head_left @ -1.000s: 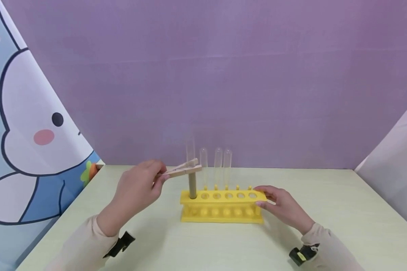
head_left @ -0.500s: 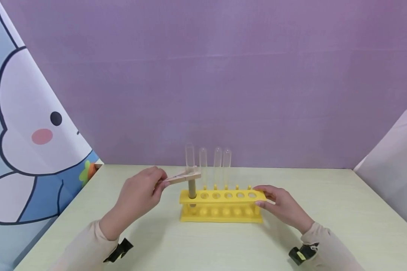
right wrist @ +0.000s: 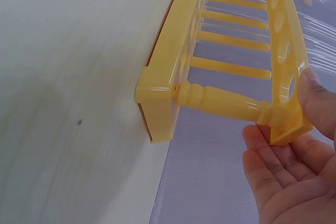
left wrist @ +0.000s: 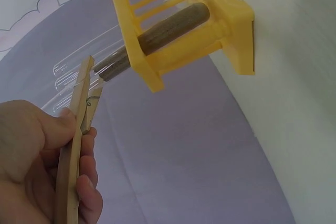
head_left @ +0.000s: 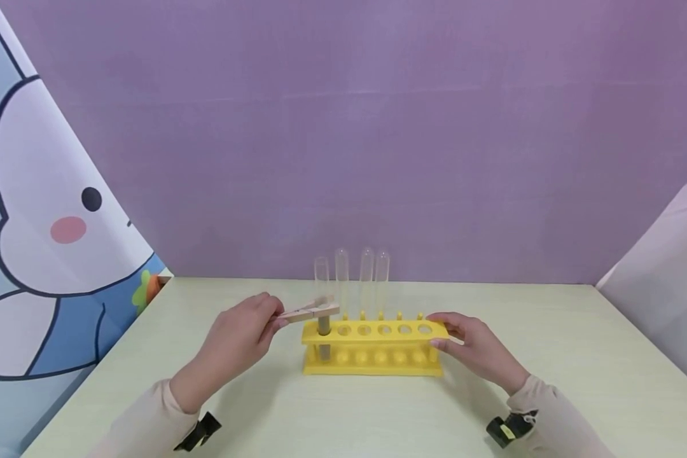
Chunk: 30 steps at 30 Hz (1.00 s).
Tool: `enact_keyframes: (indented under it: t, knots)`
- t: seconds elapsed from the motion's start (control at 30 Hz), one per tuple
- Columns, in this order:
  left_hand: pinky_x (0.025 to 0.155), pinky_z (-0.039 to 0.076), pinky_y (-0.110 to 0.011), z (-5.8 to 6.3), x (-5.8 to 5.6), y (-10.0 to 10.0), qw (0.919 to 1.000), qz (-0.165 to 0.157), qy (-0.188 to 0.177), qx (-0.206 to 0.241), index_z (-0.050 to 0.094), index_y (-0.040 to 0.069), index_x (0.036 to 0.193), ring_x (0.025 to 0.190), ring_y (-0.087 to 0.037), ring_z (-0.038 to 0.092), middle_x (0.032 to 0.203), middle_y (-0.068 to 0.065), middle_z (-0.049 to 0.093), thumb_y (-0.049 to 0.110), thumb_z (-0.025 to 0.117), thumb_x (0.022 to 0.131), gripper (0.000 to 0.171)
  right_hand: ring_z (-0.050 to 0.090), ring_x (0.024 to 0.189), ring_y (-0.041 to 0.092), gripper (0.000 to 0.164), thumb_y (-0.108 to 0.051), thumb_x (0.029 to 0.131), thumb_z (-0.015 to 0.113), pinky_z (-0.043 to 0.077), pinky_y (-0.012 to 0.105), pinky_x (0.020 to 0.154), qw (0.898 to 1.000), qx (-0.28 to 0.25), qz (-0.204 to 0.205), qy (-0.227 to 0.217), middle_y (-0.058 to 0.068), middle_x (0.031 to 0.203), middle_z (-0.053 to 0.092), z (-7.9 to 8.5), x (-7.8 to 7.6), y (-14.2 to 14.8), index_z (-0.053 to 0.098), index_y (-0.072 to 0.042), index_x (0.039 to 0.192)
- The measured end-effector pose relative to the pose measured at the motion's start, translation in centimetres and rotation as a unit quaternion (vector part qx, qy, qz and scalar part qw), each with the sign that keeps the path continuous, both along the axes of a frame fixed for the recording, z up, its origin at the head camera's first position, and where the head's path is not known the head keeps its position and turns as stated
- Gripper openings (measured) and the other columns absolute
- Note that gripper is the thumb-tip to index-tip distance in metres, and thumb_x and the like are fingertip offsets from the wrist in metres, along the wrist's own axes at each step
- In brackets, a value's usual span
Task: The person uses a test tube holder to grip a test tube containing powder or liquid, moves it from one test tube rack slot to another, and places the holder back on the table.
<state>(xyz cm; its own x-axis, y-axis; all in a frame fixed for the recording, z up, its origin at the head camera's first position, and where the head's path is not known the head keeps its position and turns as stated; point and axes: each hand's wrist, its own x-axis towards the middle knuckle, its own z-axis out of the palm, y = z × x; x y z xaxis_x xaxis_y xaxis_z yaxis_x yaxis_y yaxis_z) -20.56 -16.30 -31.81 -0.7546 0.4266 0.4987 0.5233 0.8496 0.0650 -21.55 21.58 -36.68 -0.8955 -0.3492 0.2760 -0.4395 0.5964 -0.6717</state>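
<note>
My left hand (head_left: 235, 340) grips a wooden test tube clamp (left wrist: 79, 124), whose jaws sit around a glass test tube (head_left: 324, 326) with grey-brown contents. That tube stands upright through the leftmost hole of a yellow test tube rack (head_left: 372, 369); in the left wrist view its rounded bottom end (left wrist: 197, 14) shows between the upper and lower plates, close over the base. My right hand (head_left: 478, 350) holds the rack's right end, thumb on the top plate and fingers beneath it, as the right wrist view shows.
Behind the rack, 3 clear test tubes (head_left: 367, 273) stand upside down on its pegs. The pale tabletop (head_left: 372, 413) extends around the rack to a purple backdrop (head_left: 355, 146). A cartoon-print panel (head_left: 40, 254) borders the left side.
The left hand has lowered the clamp and the filled tube, so the tube now reaches down through the leftmost hole toward the base. The right hand keeps its hold on the rack.
</note>
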Motion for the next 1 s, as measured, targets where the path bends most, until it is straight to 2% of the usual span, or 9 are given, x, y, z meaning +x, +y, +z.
enact_keyframes:
  t: [0.6, 1.0]
  knots:
    - [0.047, 0.033, -0.019, -1.1, 0.4, -0.1, 0.9998, -0.016, 0.014, -0.006, 0.056, 0.014, 0.082, 0.057, -0.004, 0.037, 0.072, 0.009, 0.046, 0.017, 0.073, 0.083, 0.017, 0.060, 0.108, 0.033, 0.038, -0.015, 0.086, 0.068, 0.047, 0.044, 0.090, 1.000, 0.001, -0.007, -0.013, 0.017, 0.120, 0.061, 0.0, 0.0, 0.0, 0.059, 0.001, 0.119]
    - [0.041, 0.027, -0.021, -1.6, 0.6, 0.4, 0.9990, 0.017, 0.037, -0.018, 0.049, 0.013, 0.079, 0.052, -0.006, 0.033, 0.068, 0.007, 0.040, 0.017, 0.074, 0.082, 0.025, 0.060, 0.107, 0.032, 0.038, -0.016, 0.086, 0.068, 0.047, 0.045, 0.090, 1.000, -0.003, -0.005, -0.014, 0.017, 0.120, 0.061, 0.1, 0.1, -0.1, 0.059, 0.001, 0.120]
